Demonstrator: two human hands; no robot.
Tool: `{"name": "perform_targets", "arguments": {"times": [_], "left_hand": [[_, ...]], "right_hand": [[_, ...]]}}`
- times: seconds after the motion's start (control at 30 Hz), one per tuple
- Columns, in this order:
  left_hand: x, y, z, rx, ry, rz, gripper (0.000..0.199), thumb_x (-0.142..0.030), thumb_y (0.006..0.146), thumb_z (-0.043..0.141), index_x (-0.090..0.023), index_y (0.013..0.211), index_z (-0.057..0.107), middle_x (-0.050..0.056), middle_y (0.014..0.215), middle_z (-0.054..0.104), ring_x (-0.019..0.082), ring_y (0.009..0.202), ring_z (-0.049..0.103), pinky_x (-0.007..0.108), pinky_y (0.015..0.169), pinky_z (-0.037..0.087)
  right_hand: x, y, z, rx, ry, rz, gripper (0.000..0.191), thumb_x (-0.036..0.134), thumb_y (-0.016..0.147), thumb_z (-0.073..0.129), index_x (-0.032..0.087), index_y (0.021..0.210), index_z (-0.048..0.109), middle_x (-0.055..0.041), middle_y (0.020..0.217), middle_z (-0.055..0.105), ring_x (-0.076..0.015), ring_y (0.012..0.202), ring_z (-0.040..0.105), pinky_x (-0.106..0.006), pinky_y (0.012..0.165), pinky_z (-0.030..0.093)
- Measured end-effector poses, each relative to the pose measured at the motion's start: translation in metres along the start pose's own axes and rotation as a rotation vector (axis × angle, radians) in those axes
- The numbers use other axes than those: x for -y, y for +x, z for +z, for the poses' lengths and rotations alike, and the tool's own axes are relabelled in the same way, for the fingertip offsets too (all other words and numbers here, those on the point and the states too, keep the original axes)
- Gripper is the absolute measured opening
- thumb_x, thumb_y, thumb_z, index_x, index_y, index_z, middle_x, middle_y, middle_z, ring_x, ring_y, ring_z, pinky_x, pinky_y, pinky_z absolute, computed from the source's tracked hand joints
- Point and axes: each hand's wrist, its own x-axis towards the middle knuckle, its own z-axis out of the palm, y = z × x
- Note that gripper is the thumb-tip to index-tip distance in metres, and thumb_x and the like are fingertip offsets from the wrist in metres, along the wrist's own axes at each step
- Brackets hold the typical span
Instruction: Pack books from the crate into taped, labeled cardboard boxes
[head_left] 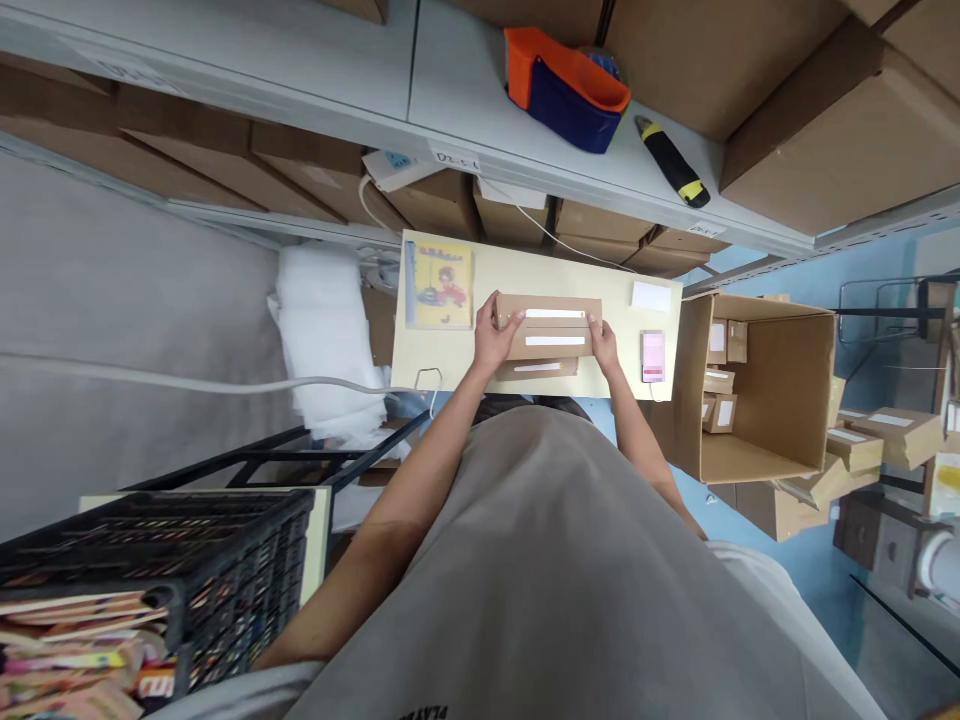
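Over the pale yellow table [615, 290], my two hands hold a pair of small brown cardboard boxes [555, 328], pressed together, each with a white label strip. My left hand [495, 338] is closed around their left end, thumb on top. At the right end, my right hand [603, 342] grips them with its thumb near the labels. Another labelled cardboard box [538, 369] shows partly beneath, its far side hidden by the held pair. A yellow picture book [439, 285] lies to the left of my left hand. Right of my right hand is a phone [652, 356] with a pink screen.
A big open carton [765, 390] with several small boxes inside stands at the right. The shelf [450, 90] above holds a tape dispenser [566, 90] and a utility knife [673, 162]. White wrapping [322, 330] hangs at left, above a black crate [247, 580].
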Motion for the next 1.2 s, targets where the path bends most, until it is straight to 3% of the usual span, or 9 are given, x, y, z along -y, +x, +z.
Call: {"name": "perform_targets", "arguments": {"times": [0.17, 0.3, 0.43, 0.53, 0.67, 0.77, 0.87, 1.0, 1.2], "left_hand": [[0.022, 0.011, -0.017, 0.02, -0.036, -0.025, 0.097, -0.083, 0.089, 0.082, -0.016, 0.157, 0.063, 0.023, 0.156, 0.071, 0.035, 0.141, 0.073, 0.053, 0.125, 0.058], [0.025, 0.011, -0.017, 0.013, -0.033, -0.002, 0.096, -0.086, 0.087, 0.081, -0.021, 0.156, 0.065, 0.02, 0.156, 0.072, 0.035, 0.14, 0.073, 0.056, 0.125, 0.058], [0.015, 0.007, -0.013, 0.006, 0.059, 0.045, 0.096, -0.085, 0.094, 0.074, -0.023, 0.165, 0.058, 0.02, 0.169, 0.063, 0.035, 0.155, 0.063, 0.054, 0.132, 0.05], [0.003, -0.001, -0.012, 0.022, 0.202, 0.153, 0.096, -0.084, 0.101, 0.064, -0.023, 0.173, 0.049, 0.02, 0.177, 0.054, 0.036, 0.166, 0.051, 0.052, 0.139, 0.042], [-0.012, -0.012, -0.004, 0.046, 0.261, 0.206, 0.082, -0.078, 0.113, 0.04, -0.022, 0.173, 0.049, 0.018, 0.175, 0.056, 0.032, 0.166, 0.052, 0.05, 0.139, 0.041], [-0.019, -0.013, 0.002, 0.032, 0.254, 0.175, 0.077, -0.076, 0.115, 0.036, -0.024, 0.168, 0.054, 0.017, 0.171, 0.061, 0.031, 0.163, 0.055, 0.05, 0.138, 0.042], [-0.021, -0.01, 0.003, 0.033, 0.238, 0.154, 0.074, -0.075, 0.114, 0.04, -0.025, 0.166, 0.057, 0.017, 0.168, 0.063, 0.033, 0.159, 0.059, 0.053, 0.136, 0.045], [-0.02, -0.005, 0.0, 0.047, 0.216, 0.161, 0.077, -0.077, 0.113, 0.04, -0.024, 0.165, 0.058, 0.017, 0.167, 0.064, 0.033, 0.157, 0.061, 0.051, 0.135, 0.047], [-0.011, 0.001, 0.002, 0.036, 0.109, 0.186, 0.079, -0.081, 0.11, 0.044, -0.024, 0.164, 0.06, 0.018, 0.164, 0.064, 0.033, 0.157, 0.06, 0.048, 0.138, 0.044]], "right_hand": [[0.008, -0.006, 0.019, 0.015, 0.043, 0.038, 0.074, 0.072, 0.116, 0.035, 0.015, 0.152, 0.066, -0.0194, 0.154, 0.075, -0.0288, 0.14, 0.072, -0.045, 0.121, 0.058], [0.006, -0.004, 0.019, 0.05, 0.11, 0.095, 0.072, 0.071, 0.116, 0.036, 0.015, 0.149, 0.067, -0.0177, 0.153, 0.076, -0.0289, 0.14, 0.072, -0.047, 0.124, 0.057], [-0.002, -0.001, 0.012, 0.098, 0.102, 0.105, 0.076, 0.073, 0.114, 0.039, 0.016, 0.158, 0.061, -0.0166, 0.155, 0.074, -0.0301, 0.141, 0.072, -0.05, 0.125, 0.056], [-0.006, -0.008, 0.007, 0.084, -0.001, 0.087, 0.086, 0.073, 0.113, 0.038, 0.016, 0.177, 0.04, -0.0211, 0.17, 0.061, -0.0342, 0.151, 0.065, -0.057, 0.127, 0.054], [-0.007, -0.027, 0.007, 0.025, -0.172, 0.054, 0.088, 0.069, 0.115, 0.029, 0.019, 0.186, 0.017, -0.0262, 0.181, 0.043, -0.04, 0.146, 0.068, -0.062, 0.113, 0.063], [-0.008, -0.034, 0.01, -0.012, -0.216, 0.012, 0.083, 0.063, 0.115, 0.023, 0.021, 0.186, 0.017, -0.0232, 0.187, 0.032, -0.041, 0.157, 0.058, -0.062, 0.107, 0.066], [-0.005, -0.031, 0.012, -0.016, -0.174, 0.002, 0.077, 0.059, 0.117, 0.023, 0.024, 0.186, 0.022, -0.0179, 0.186, 0.038, -0.0376, 0.166, 0.05, -0.062, 0.115, 0.063], [0.005, -0.025, 0.01, 0.04, -0.221, 0.074, 0.077, 0.056, 0.119, 0.023, 0.019, 0.187, 0.02, -0.0223, 0.181, 0.045, -0.0402, 0.151, 0.065, -0.062, 0.118, 0.059], [0.018, -0.018, -0.003, 0.133, -0.437, 0.152, 0.083, 0.06, 0.118, 0.021, 0.016, 0.188, 0.016, -0.03, 0.167, 0.062, -0.0441, 0.112, 0.082, -0.069, 0.107, 0.062]]}}
